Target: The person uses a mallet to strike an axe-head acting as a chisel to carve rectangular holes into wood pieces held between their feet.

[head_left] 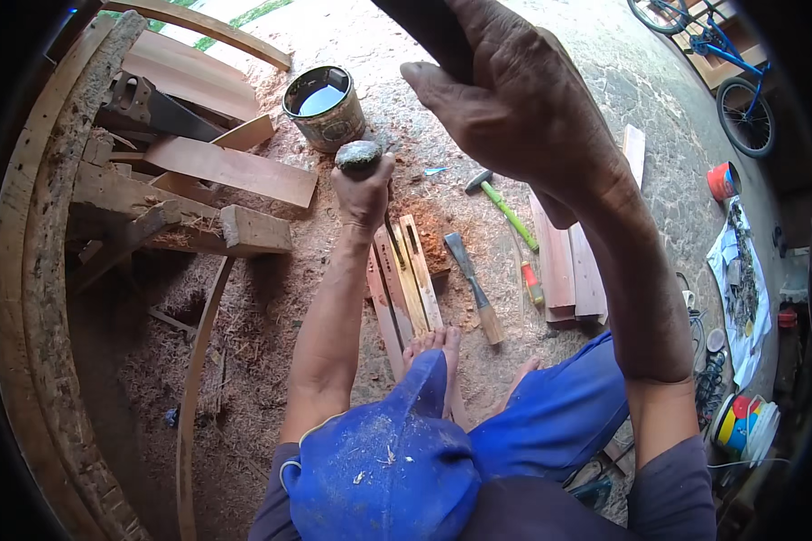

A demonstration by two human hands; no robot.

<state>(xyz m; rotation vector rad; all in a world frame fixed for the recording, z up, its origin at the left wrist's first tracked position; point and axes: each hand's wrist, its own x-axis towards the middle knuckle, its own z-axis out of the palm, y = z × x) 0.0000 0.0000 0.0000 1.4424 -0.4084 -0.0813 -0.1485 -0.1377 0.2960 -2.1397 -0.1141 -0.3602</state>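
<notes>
My left hand (365,197) is closed around a chisel (359,156), held upright with its worn, rounded handle end above my fist. Its thin blade runs down to the pale wooden strips (412,275), which have slots cut in them. My bare foot (440,341) presses on the near end of these strips. Raised high at the upper right, my right hand (537,104) grips a thick dark bar (433,34); its far end is cut off by the frame, so its kind is hidden. Another, wide chisel (474,287) with a wooden handle lies right of the strips.
A hammer (507,209) with a green handle and a red-and-yellow-handled tool (531,284) lie beside reddish planks (555,261). A bucket of dark liquid (327,113) stands ahead. Left is a wooden bench (153,221) with a handsaw (162,113). A blue bicycle (731,59) is far right.
</notes>
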